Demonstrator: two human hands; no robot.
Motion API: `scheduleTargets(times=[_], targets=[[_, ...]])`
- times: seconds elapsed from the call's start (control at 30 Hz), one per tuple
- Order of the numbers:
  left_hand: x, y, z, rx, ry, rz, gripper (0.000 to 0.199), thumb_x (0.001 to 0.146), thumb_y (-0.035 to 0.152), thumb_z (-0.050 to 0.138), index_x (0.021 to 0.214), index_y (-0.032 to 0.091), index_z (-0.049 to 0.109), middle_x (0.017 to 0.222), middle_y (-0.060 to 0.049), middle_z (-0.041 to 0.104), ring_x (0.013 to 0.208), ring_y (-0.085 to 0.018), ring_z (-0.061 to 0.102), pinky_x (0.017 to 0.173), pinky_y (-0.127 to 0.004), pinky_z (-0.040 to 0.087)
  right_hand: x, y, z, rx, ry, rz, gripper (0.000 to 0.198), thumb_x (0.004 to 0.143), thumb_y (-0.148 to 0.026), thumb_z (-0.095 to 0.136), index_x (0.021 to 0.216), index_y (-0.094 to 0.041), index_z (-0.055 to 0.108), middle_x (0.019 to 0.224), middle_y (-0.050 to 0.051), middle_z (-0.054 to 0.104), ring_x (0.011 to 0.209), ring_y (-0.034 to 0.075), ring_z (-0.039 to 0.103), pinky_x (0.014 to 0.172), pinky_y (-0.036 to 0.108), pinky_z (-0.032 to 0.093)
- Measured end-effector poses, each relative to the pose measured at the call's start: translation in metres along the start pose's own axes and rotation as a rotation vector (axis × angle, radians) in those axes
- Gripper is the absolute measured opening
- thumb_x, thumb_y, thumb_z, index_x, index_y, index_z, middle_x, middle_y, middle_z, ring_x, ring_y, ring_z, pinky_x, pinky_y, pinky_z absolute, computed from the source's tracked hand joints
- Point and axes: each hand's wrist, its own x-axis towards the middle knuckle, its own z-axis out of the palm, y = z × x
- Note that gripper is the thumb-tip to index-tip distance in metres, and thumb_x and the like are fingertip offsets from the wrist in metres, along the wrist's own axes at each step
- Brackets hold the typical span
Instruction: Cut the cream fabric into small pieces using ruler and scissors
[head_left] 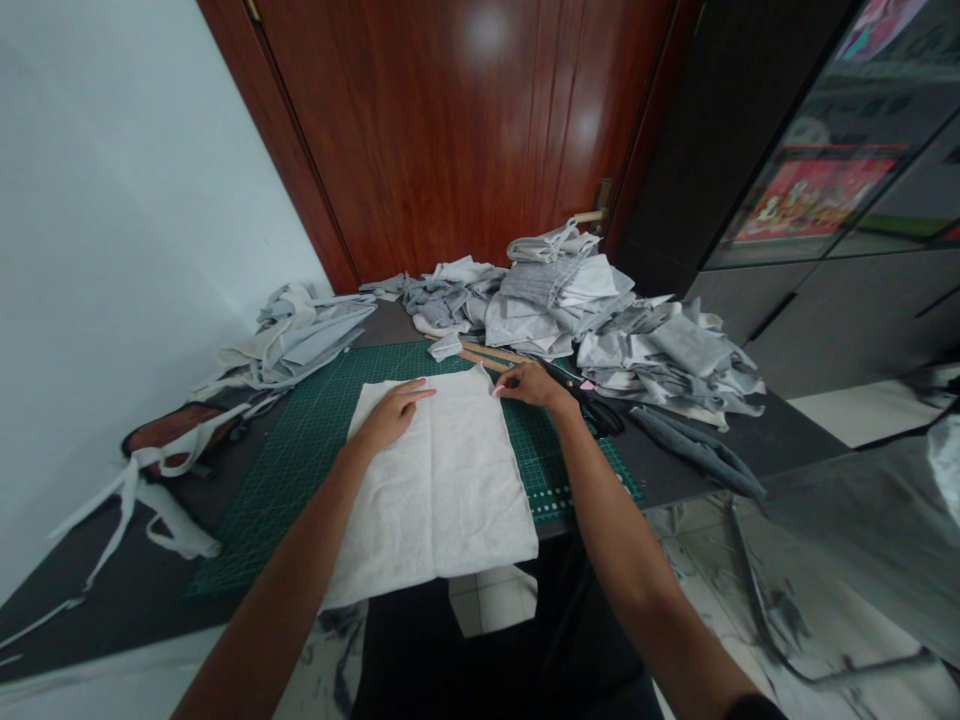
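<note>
A pale, off-white piece of cloth [457, 480] lies over the green cutting mat [300, 440], with a faint crease down its middle and its lower edge hanging past the table's front. My left hand [391, 412] rests flat on the upper left of the cloth, fingers stretched out. At the upper right edge, my right hand [525, 384] is closed in a pinch. A small pale bit shows at its fingertips; whether it is a separate thing or the cloth's edge, I cannot tell. Black-handled scissors [600, 412] lie just right of that hand, partly hidden by the forearm.
Piles of grey and white fabric [559, 290] line the back of the table, with another heap [675, 360] at the right. Wooden rulers [480, 352] lie behind the cloth. Folded fabric [292, 335] and loose white straps [135, 480] are at the left. A rolled grey cloth [697, 450] sits at the right edge.
</note>
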Motion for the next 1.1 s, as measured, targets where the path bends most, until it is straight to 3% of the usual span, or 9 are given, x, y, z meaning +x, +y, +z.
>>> scheduleTargets(times=[0.43, 0.63, 0.87, 1.1], targets=[[0.000, -0.001, 0.002, 0.009, 0.006, -0.001, 0.051, 0.096, 0.019, 0.037, 0.132, 0.023, 0.072, 0.152, -0.007, 0.060, 0.142, -0.022, 0.054, 0.125, -0.047, 0.038, -0.004, 0.017, -0.006, -0.007, 0.021, 0.058, 0.011, 0.084, -0.030, 0.079, 0.084, -0.021, 0.085, 0.081, 0.001, 0.081, 0.072, 0.015, 0.068, 0.068, 0.023, 0.047], [-0.001, -0.001, 0.002, -0.002, 0.009, 0.015, 0.050, 0.096, 0.020, 0.039, 0.133, 0.022, 0.072, 0.152, -0.007, 0.060, 0.143, -0.022, 0.054, 0.126, -0.045, 0.037, -0.006, 0.020, -0.006, 0.013, 0.055, 0.078, 0.012, 0.087, -0.029, 0.077, 0.086, -0.020, 0.084, 0.084, 0.002, 0.081, 0.077, 0.016, 0.072, 0.072, 0.023, 0.050], [0.000, -0.002, 0.002, 0.010, 0.003, 0.018, 0.050, 0.096, 0.021, 0.037, 0.133, 0.020, 0.071, 0.151, -0.009, 0.060, 0.142, -0.023, 0.054, 0.126, -0.046, 0.038, 0.000, 0.015, -0.001, -0.043, 0.200, 0.120, 0.015, 0.090, -0.033, 0.075, 0.094, -0.019, 0.083, 0.088, 0.006, 0.080, 0.081, 0.019, 0.072, 0.076, 0.027, 0.050], [-0.001, 0.005, -0.002, 0.046, 0.037, -0.011, 0.050, 0.097, 0.021, 0.039, 0.141, 0.020, 0.062, 0.150, -0.009, 0.060, 0.143, -0.024, 0.052, 0.126, -0.049, 0.037, 0.002, 0.013, 0.004, -0.068, 0.251, 0.164, 0.015, 0.092, -0.034, 0.075, 0.095, -0.021, 0.082, 0.094, 0.006, 0.080, 0.087, 0.020, 0.072, 0.081, 0.028, 0.051]])
